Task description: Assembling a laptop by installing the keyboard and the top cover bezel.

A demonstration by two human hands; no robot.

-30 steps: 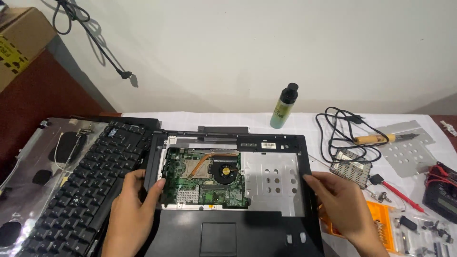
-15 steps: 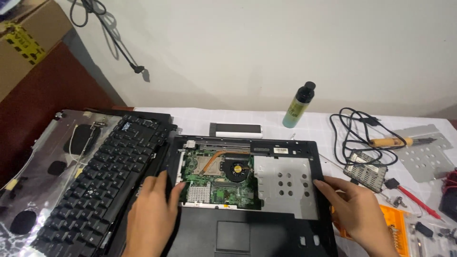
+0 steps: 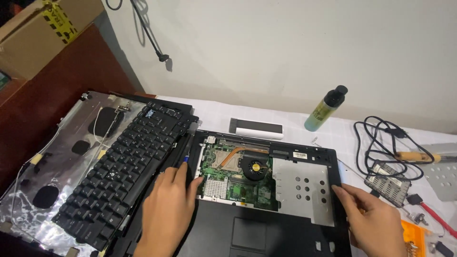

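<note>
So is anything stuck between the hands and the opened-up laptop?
Nothing visible is. The left hand rests right on the left edge of the open laptop base, fingers beside the green circuit board. The right hand touches the base's right edge. The loose keyboard lies off to the left, not between them.

Both hands enter from the lower edge of the frame, palms down: left hand (image 3: 166, 214) at lower centre-left, fingers extended forward; right hand (image 3: 376, 223) at lower right, fingers pointing up-left.
</note>
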